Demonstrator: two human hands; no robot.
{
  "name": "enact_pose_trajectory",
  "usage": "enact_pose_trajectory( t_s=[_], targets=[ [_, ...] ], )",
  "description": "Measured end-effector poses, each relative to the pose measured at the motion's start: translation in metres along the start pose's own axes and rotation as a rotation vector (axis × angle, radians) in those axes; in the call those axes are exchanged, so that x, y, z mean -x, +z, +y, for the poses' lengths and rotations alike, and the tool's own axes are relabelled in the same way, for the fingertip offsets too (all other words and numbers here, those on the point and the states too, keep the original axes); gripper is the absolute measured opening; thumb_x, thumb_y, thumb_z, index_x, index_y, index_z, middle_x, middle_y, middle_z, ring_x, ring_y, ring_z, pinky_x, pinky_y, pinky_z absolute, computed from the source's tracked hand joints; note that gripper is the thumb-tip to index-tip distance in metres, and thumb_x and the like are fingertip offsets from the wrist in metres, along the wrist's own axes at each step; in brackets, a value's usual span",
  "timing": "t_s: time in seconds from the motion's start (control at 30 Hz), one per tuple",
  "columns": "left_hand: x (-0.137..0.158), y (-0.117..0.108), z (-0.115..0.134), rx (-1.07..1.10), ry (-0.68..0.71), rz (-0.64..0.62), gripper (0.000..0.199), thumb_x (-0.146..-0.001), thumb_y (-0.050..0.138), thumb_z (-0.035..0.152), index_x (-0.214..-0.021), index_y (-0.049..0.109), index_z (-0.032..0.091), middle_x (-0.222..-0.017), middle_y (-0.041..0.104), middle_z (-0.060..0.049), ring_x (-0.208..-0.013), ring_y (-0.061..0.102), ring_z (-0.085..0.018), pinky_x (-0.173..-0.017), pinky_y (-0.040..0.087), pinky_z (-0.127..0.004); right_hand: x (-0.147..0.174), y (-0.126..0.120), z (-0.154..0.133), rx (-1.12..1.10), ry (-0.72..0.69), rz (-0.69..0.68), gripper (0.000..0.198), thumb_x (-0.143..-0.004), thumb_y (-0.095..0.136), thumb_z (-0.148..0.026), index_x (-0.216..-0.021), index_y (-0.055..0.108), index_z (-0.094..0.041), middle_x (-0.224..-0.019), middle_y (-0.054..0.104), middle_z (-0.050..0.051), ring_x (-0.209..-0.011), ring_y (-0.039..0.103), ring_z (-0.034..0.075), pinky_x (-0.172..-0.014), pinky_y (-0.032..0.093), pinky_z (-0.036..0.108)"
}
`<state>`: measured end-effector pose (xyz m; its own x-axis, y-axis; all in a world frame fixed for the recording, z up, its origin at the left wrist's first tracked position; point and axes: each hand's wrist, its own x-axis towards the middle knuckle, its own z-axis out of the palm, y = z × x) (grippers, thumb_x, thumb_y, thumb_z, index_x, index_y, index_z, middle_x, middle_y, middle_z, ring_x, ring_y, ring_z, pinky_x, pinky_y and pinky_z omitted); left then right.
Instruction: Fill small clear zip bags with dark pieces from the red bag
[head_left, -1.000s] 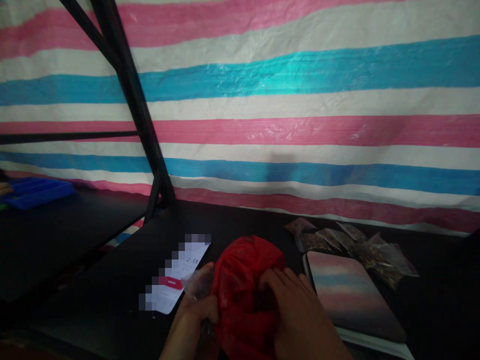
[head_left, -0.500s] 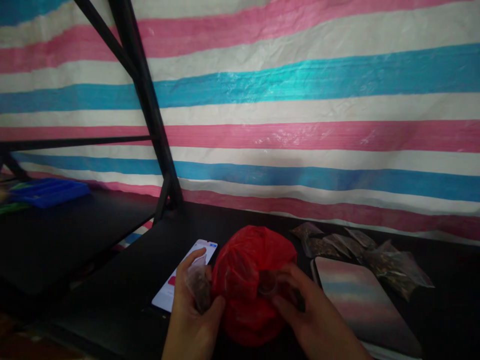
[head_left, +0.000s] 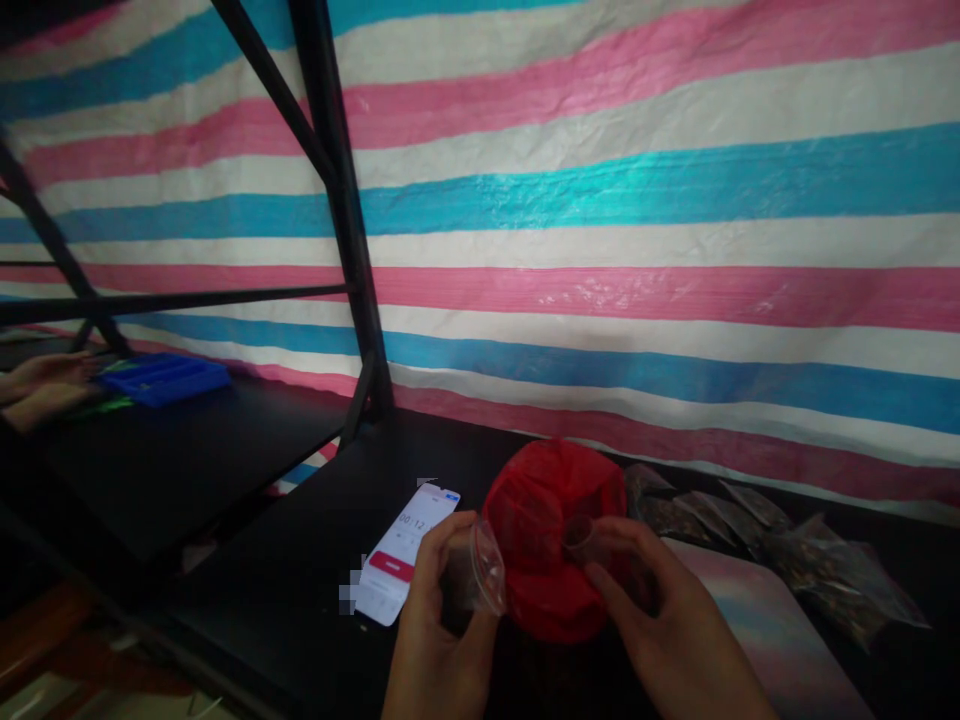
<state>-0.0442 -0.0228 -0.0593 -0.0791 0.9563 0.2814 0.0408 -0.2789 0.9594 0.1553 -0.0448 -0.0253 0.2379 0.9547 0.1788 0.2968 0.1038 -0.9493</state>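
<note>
My left hand (head_left: pixel 442 640) is closed around a small clear zip bag (head_left: pixel 486 568), whose round mouth gapes toward the right. Between thumb and fingers, my right hand (head_left: pixel 664 610) pinches a small clear cup (head_left: pixel 577 534) by its side; its contents, if any, are too dark to make out. Behind and between both hands stands a red plastic bag (head_left: pixel 536 490), rounded and bulging, with the cup in front of its right part. What the red bag holds is hidden.
A lit phone (head_left: pixel 405 550) showing a timer lies left of my left hand. Several clear bags of brown dried bits (head_left: pixel 832 570) lie at right, behind a flat shiny panel (head_left: pixel 772 620). On the neighbouring table are a blue tray (head_left: pixel 169 378) and another person's hands (head_left: pixel 56 383).
My view has turned left, so things sit further right. The zip bag's mouth now faces the cup and shows as a wide round opening. Another person's hands have come into view.
</note>
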Motion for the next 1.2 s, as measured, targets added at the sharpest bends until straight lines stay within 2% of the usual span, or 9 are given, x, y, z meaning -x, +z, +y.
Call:
enact_pose_trajectory(
  t_s=[0.23, 0.33, 0.47, 0.63, 0.7, 0.8, 0.9, 1.07, 1.2],
  targets=[
    [0.001, 0.004, -0.008, -0.112, 0.035, -0.057, 0.044, -0.094, 0.071, 0.041, -0.134, 0.061, 0.026, -0.135, 0.071, -0.011, -0.127, 0.068, -0.029, -0.108, 0.055, -0.045, -0.003, -0.01, -0.002, -0.079, 0.063, -0.04, 0.043, -0.076, 0.076, -0.054, -0.108, 0.073, -0.025, -0.112, 0.081, 0.011, -0.107, 0.076, 0.031, -0.094, 0.061, 0.042],
    [0.002, 0.008, -0.008, -0.096, 0.017, -0.085, 0.041, -0.095, 0.069, 0.042, -0.131, 0.062, 0.025, -0.131, 0.073, -0.012, -0.121, 0.07, -0.029, -0.104, 0.058, -0.044, -0.004, -0.016, -0.003, -0.078, 0.096, -0.062, 0.048, -0.076, 0.076, -0.058, -0.111, 0.073, -0.025, -0.114, 0.081, 0.012, -0.108, 0.076, 0.031, -0.098, 0.059, 0.043],
    [0.005, 0.013, -0.009, -0.088, 0.025, -0.063, 0.042, -0.096, 0.067, 0.045, -0.133, 0.062, 0.025, -0.125, 0.074, -0.011, -0.112, 0.073, -0.027, -0.101, 0.059, -0.044, -0.002, -0.016, -0.015, 0.001, 0.052, -0.078, 0.045, -0.077, 0.074, -0.056, -0.109, 0.075, -0.024, -0.117, 0.08, 0.012, -0.111, 0.076, 0.03, -0.1, 0.059, 0.041],
    [0.006, 0.015, -0.015, -0.097, 0.01, -0.133, 0.039, -0.095, 0.069, 0.041, -0.131, 0.067, 0.027, -0.128, 0.071, -0.011, -0.117, 0.071, -0.028, -0.099, 0.06, -0.045, 0.006, -0.007, -0.022, 0.201, -0.114, -0.095, 0.031, -0.086, 0.067, -0.042, -0.113, 0.076, -0.029, -0.115, 0.08, 0.006, -0.107, 0.075, 0.027, -0.096, 0.061, 0.039],
    [0.006, 0.017, -0.016, -0.114, 0.021, -0.125, 0.036, -0.092, 0.07, 0.034, -0.128, 0.069, 0.028, -0.128, 0.07, -0.011, -0.119, 0.07, -0.029, -0.101, 0.06, -0.045, 0.008, -0.003, -0.022, 0.336, -0.198, -0.128, 0.029, -0.088, 0.065, -0.034, -0.115, 0.076, -0.032, -0.117, 0.08, 0.004, -0.11, 0.074, 0.028, -0.099, 0.059, 0.043],
    [0.008, 0.023, -0.017, -0.122, 0.053, -0.124, 0.035, -0.089, 0.069, 0.026, -0.124, 0.073, 0.028, -0.124, 0.068, -0.01, -0.118, 0.069, -0.029, -0.102, 0.059, -0.045, 0.009, 0.002, -0.022, 0.529, -0.314, -0.162, 0.032, -0.087, 0.06, -0.025, -0.113, 0.078, -0.033, -0.121, 0.079, 0.006, -0.112, 0.074, 0.032, -0.103, 0.056, 0.056],
    [0.011, 0.028, -0.015, -0.092, 0.03, -0.127, 0.036, -0.088, 0.068, 0.023, -0.123, 0.073, 0.029, -0.119, 0.065, -0.009, -0.113, 0.069, -0.028, -0.1, 0.06, -0.044, 0.009, 0.005, -0.024, 0.637, -0.345, -0.202, 0.042, -0.086, 0.055, -0.017, -0.117, 0.078, -0.033, -0.13, 0.076, 0.008, -0.116, 0.074, 0.034, -0.1, 0.058, 0.056],
    [0.011, 0.027, -0.007, 0.013, -0.084, -0.235, 0.046, -0.082, 0.076, 0.023, -0.128, 0.072, 0.028, -0.121, 0.061, -0.009, -0.114, 0.066, -0.029, -0.101, 0.058, -0.043, 0.008, 0.004, -0.029, 0.658, -0.302, -0.359, 0.07, -0.069, 0.05, 0.0, -0.128, 0.073, -0.031, -0.143, 0.068, 0.009, -0.117, 0.075, 0.028, -0.095, 0.062, 0.04],
    [0.012, 0.025, -0.004, 0.082, -0.119, -0.27, 0.044, -0.083, 0.076, 0.028, -0.127, 0.074, 0.029, -0.12, 0.061, -0.009, -0.11, 0.065, -0.029, -0.097, 0.058, -0.042, 0.005, 0.002, -0.037, 0.524, -0.361, -0.424, 0.061, -0.069, 0.049, 0.002, -0.114, 0.077, -0.028, -0.134, 0.072, 0.008, -0.116, 0.075, 0.024, -0.098, 0.059, 0.034]
  ],
)
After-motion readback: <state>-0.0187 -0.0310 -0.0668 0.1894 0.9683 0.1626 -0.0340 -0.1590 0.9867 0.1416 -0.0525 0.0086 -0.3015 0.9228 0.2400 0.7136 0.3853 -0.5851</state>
